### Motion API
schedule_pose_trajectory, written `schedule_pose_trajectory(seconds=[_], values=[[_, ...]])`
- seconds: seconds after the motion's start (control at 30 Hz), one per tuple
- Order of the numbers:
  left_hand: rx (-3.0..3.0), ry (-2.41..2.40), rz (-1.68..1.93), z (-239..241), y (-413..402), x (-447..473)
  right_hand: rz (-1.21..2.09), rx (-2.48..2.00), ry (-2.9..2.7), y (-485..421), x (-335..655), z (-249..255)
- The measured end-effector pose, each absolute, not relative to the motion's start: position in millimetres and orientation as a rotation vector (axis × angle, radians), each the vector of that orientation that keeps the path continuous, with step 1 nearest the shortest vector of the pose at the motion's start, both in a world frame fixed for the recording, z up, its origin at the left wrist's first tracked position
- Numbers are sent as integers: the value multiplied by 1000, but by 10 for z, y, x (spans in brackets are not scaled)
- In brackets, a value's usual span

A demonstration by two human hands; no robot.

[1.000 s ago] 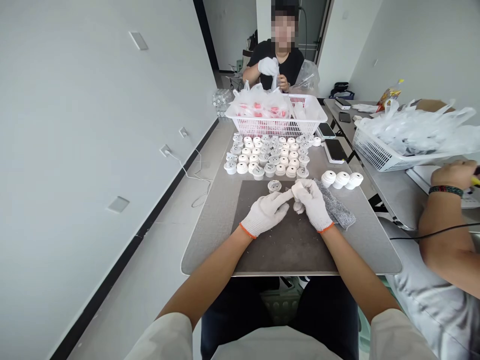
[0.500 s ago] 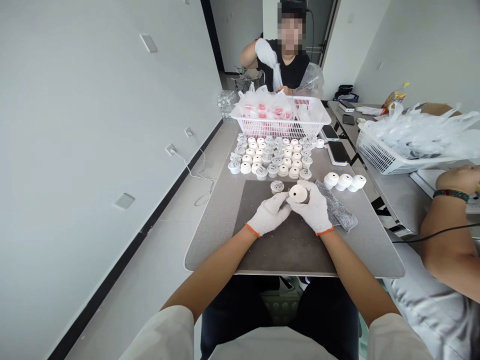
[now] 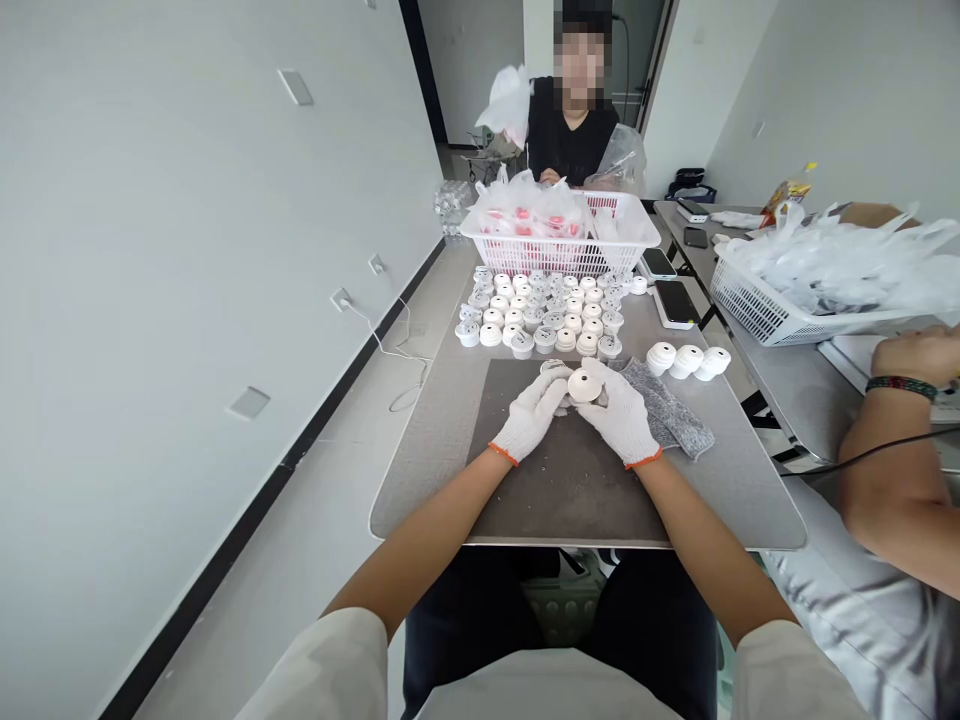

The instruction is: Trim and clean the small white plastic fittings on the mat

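Observation:
Both my hands wear white knitted gloves with orange cuffs. They meet over the dark mat (image 3: 517, 505) and hold one white round piece (image 3: 584, 386), its flat face with a small dark centre hole turned up toward me. My right hand (image 3: 621, 412) grips it from the right, fingers wrapped round the rim. From the left, my left hand (image 3: 531, 412) pinches its edge, fingers bent. Another white piece (image 3: 553, 365) lies just behind my left fingers, partly hidden by them. A grey speckled cloth (image 3: 667, 415) lies beside my right hand.
Rows of similar white pieces (image 3: 513, 317) stand ahead, before a white basket (image 3: 562, 252) of bagged items. Several more pieces (image 3: 686, 361) stand at right, near a phone (image 3: 676, 301). A co-worker across lifts a plastic bag (image 3: 508, 105). Another person's arm (image 3: 896, 470) is at right beside a second basket (image 3: 761, 300).
My hands and the held piece have shifted slightly left, and my left fingers now cover part of the piece behind. The co-worker opposite has swung a bag up and to the left.

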State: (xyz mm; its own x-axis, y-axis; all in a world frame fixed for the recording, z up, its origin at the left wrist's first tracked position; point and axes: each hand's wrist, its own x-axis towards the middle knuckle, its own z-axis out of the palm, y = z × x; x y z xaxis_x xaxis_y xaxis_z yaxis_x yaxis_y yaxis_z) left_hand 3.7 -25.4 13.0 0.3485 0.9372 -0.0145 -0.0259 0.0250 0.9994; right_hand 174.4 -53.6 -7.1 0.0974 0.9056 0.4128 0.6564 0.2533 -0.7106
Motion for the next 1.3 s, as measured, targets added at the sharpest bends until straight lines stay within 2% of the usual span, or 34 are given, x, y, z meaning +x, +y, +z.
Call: schedule_pose_trajectory(seconds=[0.33, 0.7, 1.3], values=[[1238, 800, 941, 33, -191, 9, 496, -1529, -1678, -578, 1724, 67], [894, 543, 854, -59, -96, 69, 443, -1544, -1701, -588, 1743, 55], [910, 554, 877, -46, -78, 60, 438, -1590, -1635, -632, 1656, 146]])
